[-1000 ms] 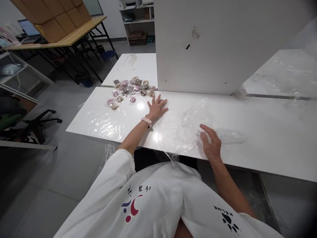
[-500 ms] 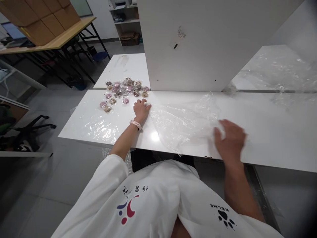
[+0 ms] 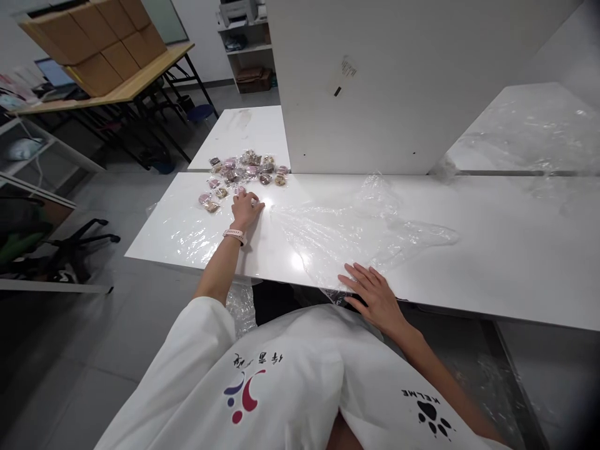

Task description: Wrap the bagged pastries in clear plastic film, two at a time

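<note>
A crumpled sheet of clear plastic film (image 3: 337, 231) lies across the white table, and its creases run together toward my left hand (image 3: 246, 210). That hand has a pink wristband, and its thumb and fingers are closed at the film's left end. Right beside its fingertips is a group of small wrapped round items (image 3: 250, 170), pink, brown and yellowish. My right hand (image 3: 372, 299) is at the table's front edge, fingers spread over the near side of the film, gripping nothing.
A tall white panel (image 3: 365, 100) rises behind the table (image 3: 506, 250). More clear plastic (image 3: 539, 137) lies at the far right. Other plastic (image 3: 241, 306) hangs below the front edge. Cardboard boxes (image 3: 107, 56) stand on a wooden table at the back left.
My left hand has moved left with the film's end, closer to the wrapped items. My right hand has come left and nearer my body, leaving the film's right part flat on the table.
</note>
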Demonstrator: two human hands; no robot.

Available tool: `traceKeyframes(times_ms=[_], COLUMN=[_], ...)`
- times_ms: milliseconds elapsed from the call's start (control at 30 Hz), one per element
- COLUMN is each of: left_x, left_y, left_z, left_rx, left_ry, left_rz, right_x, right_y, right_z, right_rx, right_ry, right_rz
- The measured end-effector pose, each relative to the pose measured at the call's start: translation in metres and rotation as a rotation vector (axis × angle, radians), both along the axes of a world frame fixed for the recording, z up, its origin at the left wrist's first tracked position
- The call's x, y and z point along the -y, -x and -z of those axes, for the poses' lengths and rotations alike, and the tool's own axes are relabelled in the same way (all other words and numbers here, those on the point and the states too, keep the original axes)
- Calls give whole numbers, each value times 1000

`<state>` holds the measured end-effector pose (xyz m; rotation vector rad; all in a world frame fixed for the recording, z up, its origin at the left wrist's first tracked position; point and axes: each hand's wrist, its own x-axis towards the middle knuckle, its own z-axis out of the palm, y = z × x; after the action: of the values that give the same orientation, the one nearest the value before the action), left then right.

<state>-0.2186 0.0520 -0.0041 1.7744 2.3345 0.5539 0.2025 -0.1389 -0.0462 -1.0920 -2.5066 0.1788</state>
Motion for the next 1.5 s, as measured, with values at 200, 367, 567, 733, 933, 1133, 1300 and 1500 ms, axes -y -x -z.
traceKeyframes(times_ms=[200,367,567,733,933,1133,1300,1500], left_x=[7,51,107,117,141,136,125,123], left_y=[-42,-143,-209,-169,-131,-171,-184,-165], left_z=[-21,-43,-9,-19,-32,-5,18,17], left_rx=[70,152,97,369,630,668,571,403], left_ry=[-105,-352,37,165,277,26,-144,-105], left_rz=[-40,475,1056,1022,964,423,285,492], right_x=[7,4,9,6,-51,-122,-111,-74], right_y=[28,43,38,35,44,68,65,32], right_z=[4,3,2,-16,-45,-39,-30,-18], right_rx=[-212,-309,-419,-476,-496,-292,-281,-249], right_ry=[-121,-147,-165,-90,201,506,-23,98], right_rz=[150,143,90,82,123,251,380,-93])
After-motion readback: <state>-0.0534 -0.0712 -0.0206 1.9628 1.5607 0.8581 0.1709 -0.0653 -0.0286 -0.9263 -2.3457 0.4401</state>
